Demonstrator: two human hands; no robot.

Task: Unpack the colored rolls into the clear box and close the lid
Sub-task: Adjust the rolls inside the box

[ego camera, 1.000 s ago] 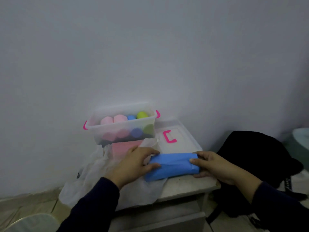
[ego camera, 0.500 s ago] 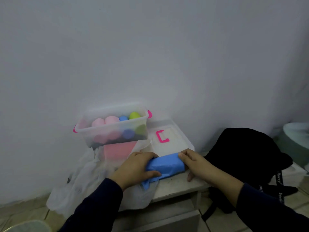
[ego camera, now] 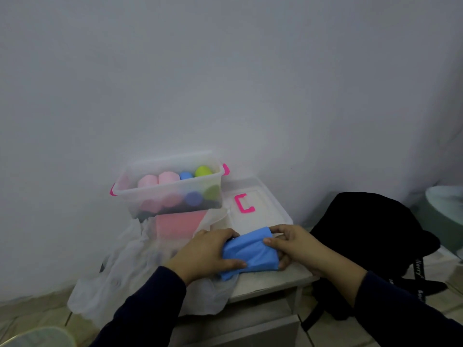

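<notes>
- A person's two hands meet over a small pale table (ego camera: 270,279) set against a plain wall; dark sleeves cover both forearms.
- The left hand (ego camera: 208,254) is clamped on the left end of a blue cloth (ego camera: 250,251), thumb under the front edge and fingers over the top; the right hand (ego camera: 290,244) pinches the cloth's right end; the hands sit close together with only the bunched cloth between them, which suggests it is being squeezed into a tighter roll so that it fits among the others.
- The clear box (ego camera: 172,194) stands open at the back of the table, near the wall, with pink clips at both ends; inside are pink rolls (ego camera: 160,179), a blue roll (ego camera: 186,175) and a green roll (ego camera: 203,171), standing on end, probably to save room.
- The lid (ego camera: 260,214), with its pink handle (ego camera: 243,203), lies flat just to the right of the box, probably parked within easy reach for closing; it is not yet on.
- A pink cloth (ego camera: 179,224) lies on a crumpled white plastic bag (ego camera: 130,274) in front of the box, seemingly waiting its turn; the bag drapes over the table's left edge.
- A black backpack (ego camera: 370,234) rests on the floor to the right.
</notes>
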